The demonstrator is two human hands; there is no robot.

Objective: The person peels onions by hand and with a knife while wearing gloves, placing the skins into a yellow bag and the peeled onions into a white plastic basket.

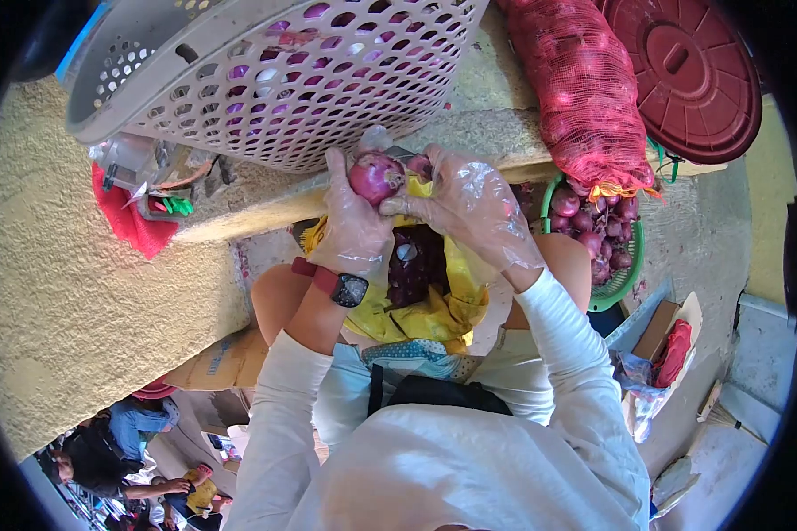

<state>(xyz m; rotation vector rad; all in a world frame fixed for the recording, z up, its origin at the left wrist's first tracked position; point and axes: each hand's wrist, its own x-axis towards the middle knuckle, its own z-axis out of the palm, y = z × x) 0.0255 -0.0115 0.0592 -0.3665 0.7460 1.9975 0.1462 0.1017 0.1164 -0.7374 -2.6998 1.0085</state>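
My left hand (356, 232), in a clear plastic glove, grips a red onion (376, 180) between thumb and fingers. The onion's pale root end faces up. Close on its right is my right hand (471, 202), also gloved, with bent fingers and the thumb tip at the onion's side. A thin grey, blade-like strip and a bit of purple show by the right fingers; I cannot tell what they hold. Below the hands, between my knees, a yellow plastic bag (463, 305) lies open around dark purple contents (416, 274).
A grey perforated basket (328, 84) with purple contents leans on the ledge. Rightward are a red mesh sack (580, 88), a maroon lid (682, 66) and a green basket (630, 281) of red onions (593, 228). Red netting (128, 217) hangs at left. People (106, 451) sit at lower left.
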